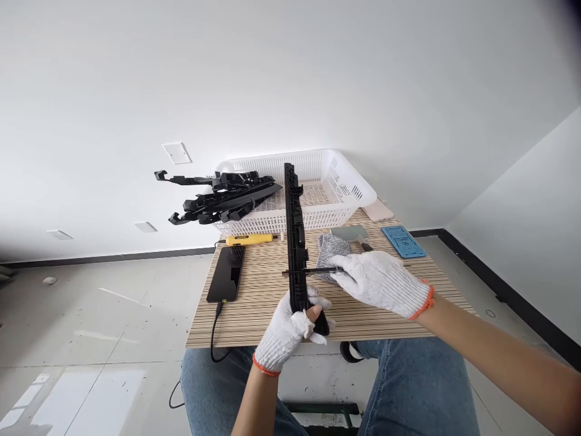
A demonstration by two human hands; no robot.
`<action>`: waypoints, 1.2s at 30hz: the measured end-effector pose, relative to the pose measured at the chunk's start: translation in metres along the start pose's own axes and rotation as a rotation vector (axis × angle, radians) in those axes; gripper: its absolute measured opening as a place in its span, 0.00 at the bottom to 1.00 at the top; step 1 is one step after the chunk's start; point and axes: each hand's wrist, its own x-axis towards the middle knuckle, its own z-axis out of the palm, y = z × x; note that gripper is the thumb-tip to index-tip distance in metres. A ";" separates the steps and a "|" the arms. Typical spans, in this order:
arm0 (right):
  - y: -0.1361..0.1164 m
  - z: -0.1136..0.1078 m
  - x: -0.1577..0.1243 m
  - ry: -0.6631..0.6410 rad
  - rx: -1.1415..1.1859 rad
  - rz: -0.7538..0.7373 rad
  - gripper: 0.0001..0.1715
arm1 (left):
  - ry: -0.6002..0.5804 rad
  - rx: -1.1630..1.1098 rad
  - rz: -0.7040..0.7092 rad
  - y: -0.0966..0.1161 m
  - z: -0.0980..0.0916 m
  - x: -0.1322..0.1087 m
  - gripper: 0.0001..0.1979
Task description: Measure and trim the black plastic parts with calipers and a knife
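Observation:
My left hand (290, 327), in a white knit glove, grips the near end of a long black plastic part (295, 230) that points away from me over the small striped table (254, 303). My right hand (381, 281), also gloved, pinches a thin dark tool (318, 270) whose tip touches the side of the black part near its lower third. A grey glove or cloth (331, 248) lies on the table just behind the right hand.
A white plastic basket (336, 181) stands at the table's far edge with several black plastic parts (222, 200) sticking out to its left. A yellow utility knife (249, 240), black phone with cable (226, 274), blue card (403, 241), grey scraper (351, 233) and pink piece (377, 210) lie around.

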 end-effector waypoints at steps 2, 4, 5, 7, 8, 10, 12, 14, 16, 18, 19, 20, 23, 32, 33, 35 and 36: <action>-0.002 -0.002 0.000 -0.016 -0.001 0.032 0.25 | -0.002 -0.001 0.003 0.000 0.001 0.000 0.33; -0.004 -0.003 0.000 -0.027 -0.012 0.051 0.24 | -0.008 0.002 0.003 0.000 0.001 -0.001 0.33; -0.005 -0.003 0.000 -0.031 -0.019 0.055 0.24 | -0.010 0.002 0.001 0.000 0.001 -0.001 0.33; -0.006 -0.004 0.001 -0.042 -0.029 0.059 0.25 | -0.008 0.001 -0.005 -0.001 -0.001 0.000 0.33; -0.006 -0.004 0.000 -0.051 -0.032 0.060 0.25 | -0.011 0.005 -0.005 -0.002 -0.002 0.000 0.34; -0.006 -0.004 0.000 -0.062 -0.029 0.068 0.26 | -0.030 0.042 0.027 -0.004 -0.006 0.002 0.37; -0.006 -0.005 -0.001 -0.071 -0.022 0.081 0.25 | -0.069 0.122 0.101 -0.007 -0.011 0.004 0.41; -0.007 -0.006 -0.001 -0.075 -0.020 0.087 0.25 | -0.115 0.183 0.159 -0.009 -0.015 0.004 0.41; -0.007 -0.006 -0.001 -0.060 -0.022 0.088 0.24 | -0.142 0.191 0.170 -0.009 -0.016 0.003 0.38; -0.008 -0.004 0.000 -0.012 -0.033 0.113 0.24 | -0.136 0.181 0.144 -0.008 -0.014 0.001 0.36; -0.008 -0.002 0.000 0.022 -0.041 0.130 0.25 | -0.125 0.174 0.127 -0.007 -0.013 0.000 0.35; -0.008 0.000 0.000 0.060 -0.049 0.142 0.25 | -0.113 0.159 0.108 -0.006 -0.011 -0.001 0.35; -0.007 0.010 -0.002 0.194 -0.064 0.121 0.27 | -0.082 0.091 0.046 -0.002 -0.007 -0.003 0.36; -0.009 0.018 -0.006 0.171 0.012 0.108 0.19 | -0.021 0.018 0.040 -0.011 -0.008 0.003 0.35; -0.010 0.016 -0.006 0.124 0.024 0.112 0.18 | -0.013 0.024 0.039 -0.012 -0.008 0.003 0.34; -0.012 0.010 -0.005 0.044 0.043 0.105 0.18 | -0.010 0.029 0.037 -0.011 -0.007 0.003 0.34; -0.012 0.008 -0.005 0.010 0.049 0.089 0.18 | -0.013 0.029 0.034 -0.011 -0.007 0.004 0.34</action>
